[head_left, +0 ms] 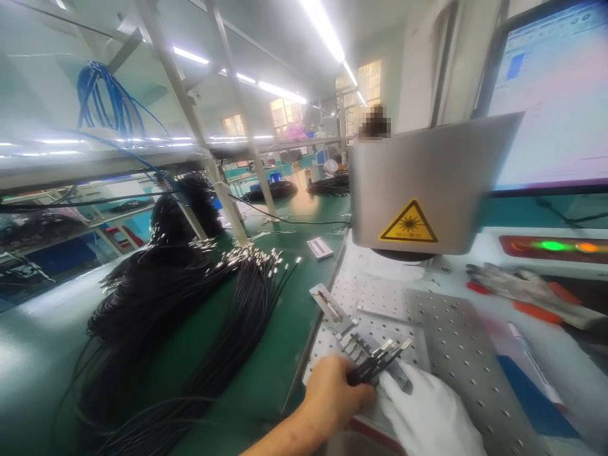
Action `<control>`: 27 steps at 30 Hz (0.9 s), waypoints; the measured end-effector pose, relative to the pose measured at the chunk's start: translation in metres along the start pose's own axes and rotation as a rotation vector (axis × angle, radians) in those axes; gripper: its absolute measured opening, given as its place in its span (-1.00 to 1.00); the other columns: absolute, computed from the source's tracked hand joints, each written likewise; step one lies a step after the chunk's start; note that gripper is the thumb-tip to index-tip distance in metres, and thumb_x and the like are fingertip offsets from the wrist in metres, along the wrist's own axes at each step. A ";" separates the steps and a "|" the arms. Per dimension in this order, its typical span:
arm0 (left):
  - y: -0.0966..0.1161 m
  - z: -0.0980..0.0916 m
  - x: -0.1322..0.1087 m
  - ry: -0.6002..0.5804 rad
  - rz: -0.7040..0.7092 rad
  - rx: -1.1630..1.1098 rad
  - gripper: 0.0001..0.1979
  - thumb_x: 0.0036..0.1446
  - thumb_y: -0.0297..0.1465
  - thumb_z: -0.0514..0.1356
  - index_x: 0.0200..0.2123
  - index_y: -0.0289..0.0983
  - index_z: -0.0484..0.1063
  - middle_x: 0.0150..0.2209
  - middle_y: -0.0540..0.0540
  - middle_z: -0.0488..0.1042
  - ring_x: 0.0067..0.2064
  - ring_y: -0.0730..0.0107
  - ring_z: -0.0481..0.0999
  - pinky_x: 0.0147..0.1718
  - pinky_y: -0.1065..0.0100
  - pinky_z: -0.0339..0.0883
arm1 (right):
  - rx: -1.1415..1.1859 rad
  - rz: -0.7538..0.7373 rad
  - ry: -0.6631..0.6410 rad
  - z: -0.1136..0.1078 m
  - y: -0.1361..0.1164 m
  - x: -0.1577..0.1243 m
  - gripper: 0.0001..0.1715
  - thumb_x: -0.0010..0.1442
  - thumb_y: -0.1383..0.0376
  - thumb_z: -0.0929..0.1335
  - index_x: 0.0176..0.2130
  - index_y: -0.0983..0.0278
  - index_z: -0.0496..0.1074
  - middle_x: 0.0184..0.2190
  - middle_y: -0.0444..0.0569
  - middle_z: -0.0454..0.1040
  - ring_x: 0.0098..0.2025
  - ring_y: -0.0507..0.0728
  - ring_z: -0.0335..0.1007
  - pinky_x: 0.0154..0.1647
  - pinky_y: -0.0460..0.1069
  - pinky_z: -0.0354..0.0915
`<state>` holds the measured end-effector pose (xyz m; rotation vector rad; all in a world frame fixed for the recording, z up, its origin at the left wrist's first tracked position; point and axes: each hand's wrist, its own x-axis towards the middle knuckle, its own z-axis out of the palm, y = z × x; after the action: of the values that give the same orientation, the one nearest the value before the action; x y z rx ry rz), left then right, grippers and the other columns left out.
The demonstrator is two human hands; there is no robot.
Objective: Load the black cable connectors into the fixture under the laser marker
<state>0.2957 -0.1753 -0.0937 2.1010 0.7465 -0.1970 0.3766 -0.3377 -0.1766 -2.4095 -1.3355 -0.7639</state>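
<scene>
Left grip: the bare left hand (335, 396) is closed around a small bunch of black cable ends (375, 364), pinching them just behind their metal tips.
Right grip: the white-gloved right hand (430, 415) lies just to the right of the left grip, its fingers touching the same bunch from below; whether it pinches the cables or only steadies them cannot be told.
Cable ends: they fan out up and to the right from the left grip, tips resting on the small metal fixture (363, 345) on the perforated plate (456, 342).
Above the grip: the grey laser head (427, 180) with its yellow warning label (408, 223) hangs over the plate, well beyond the fingers.
Left of the grip: a large heap of black cables (190, 297) sprawls across the green worktop (280, 354); a second slotted fixture (327, 304) lies just past the tips.
Right of the grip: a pair of gloves (527, 291) lies on the white ledge, well apart.
Risk, splay: the tips already spread unevenly, so some may sit outside the fixture slots; a loose pinch would cause it.
Risk, slip: the bunch is held only near one end, and trailing cable weight could drag it off the fixture.
Risk, fingers: both hands sit near the zone under the laser head; any firing while they remain there could hurt them.
Risk, snag: loose strands from the heap could catch the wrist.
</scene>
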 end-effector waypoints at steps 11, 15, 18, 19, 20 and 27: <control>0.005 -0.003 0.006 -0.007 0.040 0.035 -0.79 -0.15 -0.39 0.22 -0.68 -0.23 0.24 -0.67 0.08 0.23 -0.56 0.46 0.25 -0.54 0.38 0.01 | -0.009 -0.009 0.020 0.006 -0.004 -0.002 -0.70 0.23 0.30 0.26 -0.10 0.09 0.49 -0.11 0.09 0.43 -0.27 0.22 0.38 -0.32 0.04 0.34; -0.002 -0.015 0.008 0.070 0.108 -0.141 -0.77 0.01 -0.31 0.15 -0.60 -0.22 0.21 -0.67 0.10 0.23 -0.61 0.52 0.17 -0.56 0.41 0.01 | -0.065 -0.004 0.081 0.011 -0.005 -0.001 -0.69 0.13 0.31 0.32 -0.11 0.07 0.49 -0.12 0.08 0.43 -0.23 0.26 0.38 -0.29 0.08 0.36; -0.005 -0.020 0.006 0.044 0.128 -0.222 -0.88 0.01 -0.32 0.15 -0.48 -0.23 0.28 -0.70 0.13 0.25 -0.64 0.50 0.19 -0.58 0.41 0.03 | -0.061 0.030 0.045 0.007 -0.008 0.001 -0.67 0.09 0.30 0.37 -0.11 0.04 0.48 -0.13 0.05 0.44 -0.24 0.26 0.39 -0.30 0.08 0.38; -0.005 -0.021 0.004 0.026 0.125 -0.247 -0.91 -0.02 -0.34 0.16 -0.46 -0.23 0.30 -0.70 0.14 0.24 -0.64 0.49 0.18 -0.59 0.41 0.03 | -0.049 0.043 0.029 0.005 -0.008 0.002 -0.66 0.09 0.29 0.37 -0.10 0.04 0.48 -0.14 0.04 0.44 -0.26 0.25 0.40 -0.32 0.07 0.39; -0.004 -0.021 0.002 0.019 0.122 -0.259 -0.92 -0.06 -0.37 0.16 -0.45 -0.23 0.30 -0.70 0.15 0.22 -0.64 0.49 0.18 -0.60 0.41 0.03 | -0.035 0.054 0.016 0.004 -0.008 0.003 -0.66 0.09 0.28 0.38 -0.09 0.03 0.47 -0.16 0.03 0.44 -0.27 0.23 0.40 -0.33 0.05 0.40; -0.002 -0.026 -0.022 0.196 0.150 0.035 -0.79 -0.01 -0.31 0.19 -0.59 -0.26 0.29 -0.61 0.10 0.15 -0.51 0.51 0.13 -0.50 0.41 -0.04 | 0.019 0.052 -0.053 0.005 -0.007 0.003 -0.68 0.16 0.27 0.34 -0.06 0.05 0.46 -0.13 0.08 0.44 -0.24 0.27 0.43 -0.34 0.08 0.44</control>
<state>0.2738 -0.1640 -0.0704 2.2208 0.6989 0.0794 0.3738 -0.3297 -0.1796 -2.4555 -1.2877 -0.6757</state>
